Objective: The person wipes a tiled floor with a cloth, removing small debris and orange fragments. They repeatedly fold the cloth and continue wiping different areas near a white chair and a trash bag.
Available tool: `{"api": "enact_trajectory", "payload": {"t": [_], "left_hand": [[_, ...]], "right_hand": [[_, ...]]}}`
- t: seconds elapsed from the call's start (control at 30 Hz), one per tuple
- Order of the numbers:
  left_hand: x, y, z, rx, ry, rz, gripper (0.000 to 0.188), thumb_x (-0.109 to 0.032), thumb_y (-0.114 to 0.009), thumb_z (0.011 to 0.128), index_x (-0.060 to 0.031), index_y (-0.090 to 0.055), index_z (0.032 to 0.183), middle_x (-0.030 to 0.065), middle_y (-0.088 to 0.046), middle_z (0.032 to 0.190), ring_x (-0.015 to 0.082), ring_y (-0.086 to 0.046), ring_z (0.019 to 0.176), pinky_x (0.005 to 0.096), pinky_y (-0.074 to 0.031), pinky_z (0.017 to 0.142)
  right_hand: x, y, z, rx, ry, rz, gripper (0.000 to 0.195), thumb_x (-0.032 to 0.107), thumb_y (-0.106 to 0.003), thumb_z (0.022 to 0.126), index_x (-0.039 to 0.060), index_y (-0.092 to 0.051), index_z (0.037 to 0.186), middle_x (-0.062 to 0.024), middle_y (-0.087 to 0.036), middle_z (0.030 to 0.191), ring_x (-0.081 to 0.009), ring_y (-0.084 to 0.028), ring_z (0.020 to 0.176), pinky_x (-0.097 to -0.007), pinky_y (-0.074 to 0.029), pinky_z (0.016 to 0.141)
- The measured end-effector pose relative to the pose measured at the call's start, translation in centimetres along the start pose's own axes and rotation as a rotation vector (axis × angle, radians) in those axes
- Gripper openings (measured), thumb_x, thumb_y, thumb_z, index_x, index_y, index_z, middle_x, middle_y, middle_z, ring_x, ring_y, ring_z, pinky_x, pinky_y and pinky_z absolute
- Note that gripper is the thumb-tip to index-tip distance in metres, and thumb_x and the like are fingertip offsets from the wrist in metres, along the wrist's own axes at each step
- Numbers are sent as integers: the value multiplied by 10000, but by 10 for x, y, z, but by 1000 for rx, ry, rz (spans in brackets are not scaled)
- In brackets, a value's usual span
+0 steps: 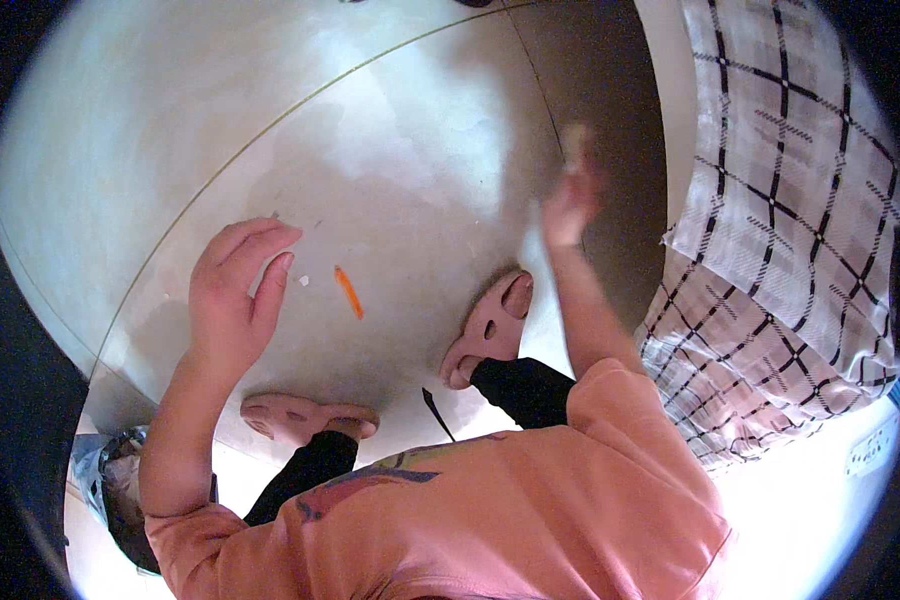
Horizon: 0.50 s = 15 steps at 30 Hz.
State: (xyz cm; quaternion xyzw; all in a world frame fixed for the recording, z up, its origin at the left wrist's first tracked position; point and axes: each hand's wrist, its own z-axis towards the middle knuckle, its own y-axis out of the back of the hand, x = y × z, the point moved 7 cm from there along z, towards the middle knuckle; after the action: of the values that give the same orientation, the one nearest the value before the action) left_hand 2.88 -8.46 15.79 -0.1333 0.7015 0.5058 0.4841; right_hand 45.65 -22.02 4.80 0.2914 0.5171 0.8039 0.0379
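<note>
My left hand point(240, 281) hovers at the left over the pale tiled floor point(390, 195), its fingers curved and the thumb apart from them, with nothing in between. To its right an orange stick-like object point(349, 292) lies on the floor; its exact kind is unclear. A small white scrap point(304, 280) lies between the two. My right hand point(572, 196) is stretched out at the upper right, blurred, and I cannot tell whether its fingers hold anything.
Pink slippers point(490, 326) are on my feet. A checked cloth point(776, 187) hangs along the right side. At the lower left stands a dark bin-like container with a clear plastic liner point(94, 472). A thin black strip point(436, 412) is between my feet.
</note>
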Motion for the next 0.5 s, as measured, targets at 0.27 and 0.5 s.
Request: {"api": "enact_trajectory", "payload": {"t": [0.27, 0.5], "left_hand": [[4, -19, -18, 109, 28, -45, 194, 5, -633, 782, -43, -659, 968, 142, -644, 970, 308, -621, 902, 371, -501, 788], [14, -21, -22, 10, 76, -62, 194, 9, -630, 782, -45, -658, 967, 144, -644, 966, 309, -623, 894, 369, -499, 785]], "right_hand": [[-204, -14, -16, 22, -461, -351, 437, 178, -517, 856, 10, -534, 1259, -216, -575, 1211, -368, -559, 1087, -445, -433, 950], [30, -40, -48, 86, -54, -277, 576, 99, -535, 794, 72, -470, 1366, -213, -610, 1118, -372, -576, 1002, -451, -448, 896]]}}
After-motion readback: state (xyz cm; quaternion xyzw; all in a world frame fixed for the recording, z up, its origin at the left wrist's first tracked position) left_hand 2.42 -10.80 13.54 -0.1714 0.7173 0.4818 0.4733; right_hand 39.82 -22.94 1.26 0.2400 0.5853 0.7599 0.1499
